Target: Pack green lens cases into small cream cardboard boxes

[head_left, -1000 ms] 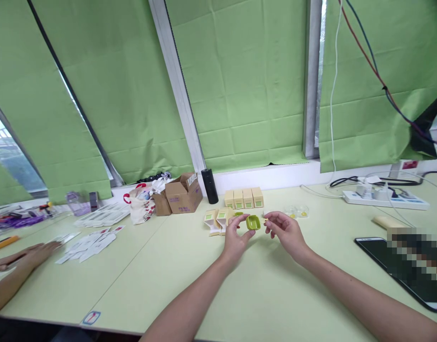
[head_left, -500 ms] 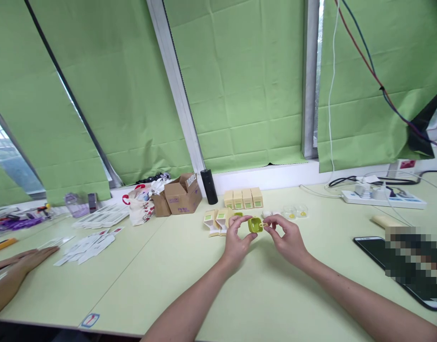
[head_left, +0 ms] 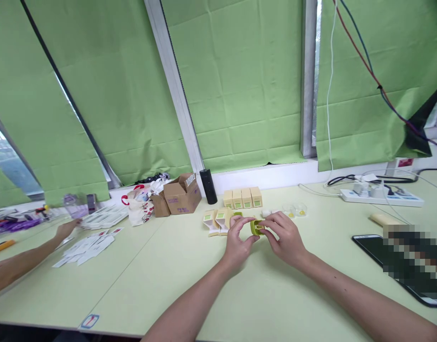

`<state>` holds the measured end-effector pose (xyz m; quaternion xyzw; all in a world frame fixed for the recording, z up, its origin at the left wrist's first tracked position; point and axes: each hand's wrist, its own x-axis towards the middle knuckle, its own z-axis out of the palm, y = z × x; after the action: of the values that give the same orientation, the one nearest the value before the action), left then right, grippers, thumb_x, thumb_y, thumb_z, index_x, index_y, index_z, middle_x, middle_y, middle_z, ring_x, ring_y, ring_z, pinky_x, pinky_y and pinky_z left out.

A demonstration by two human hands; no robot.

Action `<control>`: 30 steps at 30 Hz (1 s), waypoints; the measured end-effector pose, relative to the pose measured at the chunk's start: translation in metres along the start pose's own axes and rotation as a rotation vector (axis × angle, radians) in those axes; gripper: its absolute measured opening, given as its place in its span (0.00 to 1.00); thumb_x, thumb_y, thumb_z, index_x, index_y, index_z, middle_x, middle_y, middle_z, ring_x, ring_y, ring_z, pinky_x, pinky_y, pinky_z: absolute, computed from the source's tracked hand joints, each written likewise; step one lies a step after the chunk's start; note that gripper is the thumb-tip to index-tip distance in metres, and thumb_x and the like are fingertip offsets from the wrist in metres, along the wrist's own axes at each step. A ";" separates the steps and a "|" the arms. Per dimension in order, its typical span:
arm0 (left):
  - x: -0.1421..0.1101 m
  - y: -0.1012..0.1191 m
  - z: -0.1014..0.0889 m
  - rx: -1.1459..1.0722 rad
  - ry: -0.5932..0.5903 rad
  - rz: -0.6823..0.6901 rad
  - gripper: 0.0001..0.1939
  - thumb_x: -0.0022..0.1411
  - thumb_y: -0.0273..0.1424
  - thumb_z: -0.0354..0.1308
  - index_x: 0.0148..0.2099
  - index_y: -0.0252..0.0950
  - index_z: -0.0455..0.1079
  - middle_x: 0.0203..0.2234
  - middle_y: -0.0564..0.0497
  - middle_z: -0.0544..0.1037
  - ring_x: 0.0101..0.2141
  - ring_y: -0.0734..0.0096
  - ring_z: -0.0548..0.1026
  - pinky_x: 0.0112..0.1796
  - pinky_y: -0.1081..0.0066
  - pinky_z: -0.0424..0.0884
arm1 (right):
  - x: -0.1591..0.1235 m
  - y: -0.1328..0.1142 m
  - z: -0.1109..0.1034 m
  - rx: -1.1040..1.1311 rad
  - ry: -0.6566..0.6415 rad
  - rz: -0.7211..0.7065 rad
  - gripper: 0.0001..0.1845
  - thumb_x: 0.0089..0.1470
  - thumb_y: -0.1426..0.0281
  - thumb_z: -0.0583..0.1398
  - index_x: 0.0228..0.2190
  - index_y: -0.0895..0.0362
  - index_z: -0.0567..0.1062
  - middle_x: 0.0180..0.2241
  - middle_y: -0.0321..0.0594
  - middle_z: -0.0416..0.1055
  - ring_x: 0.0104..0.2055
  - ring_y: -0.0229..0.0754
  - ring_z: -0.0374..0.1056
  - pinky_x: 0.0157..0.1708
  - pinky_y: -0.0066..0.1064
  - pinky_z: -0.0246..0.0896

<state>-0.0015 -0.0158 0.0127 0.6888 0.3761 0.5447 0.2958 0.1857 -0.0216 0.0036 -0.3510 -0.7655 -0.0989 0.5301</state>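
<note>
A small, lime-green, rounded-square case [head_left: 253,228], seemingly of moulded plastic, is hovering above the pale green tabletop [head_left: 204,289], between the person's two hands. The left hand [head_left: 237,243] is gripping it narrowly, with the index finger arching over the upper rim and the thumb supporting it near the bottom, so the open side is facing right. The right hand [head_left: 285,236] is closing thumb and forefinger at that opening, seemingly pinching a small, pale yellow, slender piece [head_left: 258,228]; the fingertips are hiding most of it. Judging by its look, the case is weighing very little, behaving stiffly and probably feeling somewhat slick, so opposite outer walls are offering the surest hold, with light pressure keeping the opening free. The pale piece is looking thinner and more delicate, calling for a gentle pinch near its outer end. Behind the left hand, two open cream cardboard cartons with green labels [head_left: 217,221] are standing side by side, and four closed cream cardboard boxes [head_left: 242,198] are lining up farther back. Beyond the right hand, round clear plastic containers with yellow spots [head_left: 300,210] are resting on the tabletop.
</note>
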 end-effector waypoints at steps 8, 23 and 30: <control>0.000 -0.002 0.000 0.021 -0.009 0.044 0.23 0.52 0.23 0.71 0.51 0.46 0.80 0.48 0.47 0.70 0.54 0.54 0.70 0.60 0.54 0.65 | 0.002 0.001 -0.001 -0.086 -0.030 -0.059 0.11 0.68 0.74 0.55 0.40 0.55 0.79 0.33 0.44 0.75 0.37 0.47 0.65 0.38 0.39 0.58; -0.001 -0.006 0.001 0.013 -0.009 0.054 0.25 0.51 0.22 0.72 0.51 0.46 0.81 0.48 0.47 0.70 0.54 0.55 0.70 0.60 0.55 0.66 | 0.002 0.002 0.003 -0.168 0.050 -0.181 0.09 0.66 0.78 0.57 0.37 0.57 0.76 0.28 0.40 0.70 0.33 0.44 0.59 0.33 0.37 0.51; -0.001 -0.008 0.001 0.015 -0.016 0.060 0.25 0.51 0.22 0.72 0.51 0.46 0.81 0.48 0.47 0.70 0.55 0.54 0.70 0.60 0.53 0.66 | 0.003 0.002 0.003 -0.187 0.058 -0.202 0.09 0.66 0.78 0.57 0.36 0.57 0.76 0.27 0.39 0.68 0.33 0.44 0.56 0.33 0.37 0.49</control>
<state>-0.0024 -0.0121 0.0057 0.7063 0.3571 0.5448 0.2771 0.1837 -0.0171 0.0045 -0.3170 -0.7688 -0.2325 0.5045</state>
